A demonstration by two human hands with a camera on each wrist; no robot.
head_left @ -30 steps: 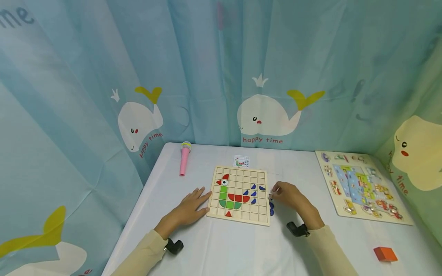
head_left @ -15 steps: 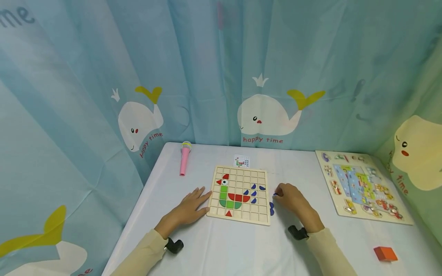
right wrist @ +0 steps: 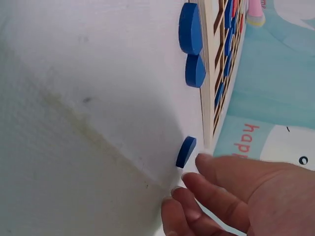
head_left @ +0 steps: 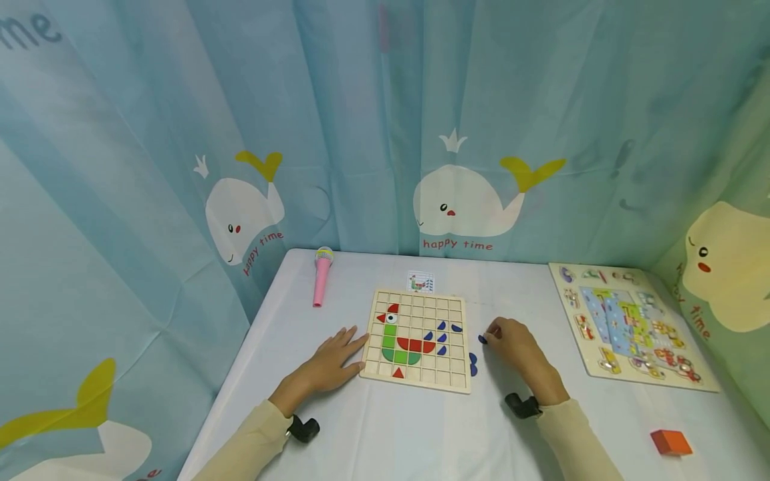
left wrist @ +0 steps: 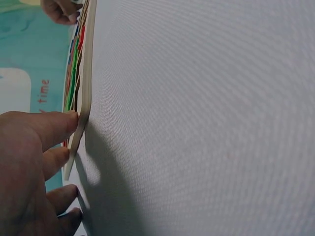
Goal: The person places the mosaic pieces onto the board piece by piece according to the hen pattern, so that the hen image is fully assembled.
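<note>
A square wooden grid board [head_left: 445, 381] holds a bird pattern of red, green and blue pieces. At its left edge rests my left hand [head_left: 331, 361], fingers spread, thumb and index fingertip on the rim in the left wrist view. To the right of the board lies a blue half-round piece [right wrist: 186, 152] on the cloth. The thumb and bent fingers of my right hand [head_left: 511, 341] are right beside that piece, with a gap between thumb and index finger in the right wrist view. Two more blue half-round pieces [head_left: 473, 364] lie against the board's right edge.
Behind the board lies a small pattern card [head_left: 420, 282]. A pink toy microphone [head_left: 321, 280] is at the back left. On the right are a large picture puzzle board [head_left: 650, 367] and an orange block [head_left: 671, 442]. Curtains [head_left: 373, 133] surround the white-covered table.
My right hand has drawn back slightly to the right, away from the board. One blue half-round piece now shows at its fingertips. The left hand has stayed still.
</note>
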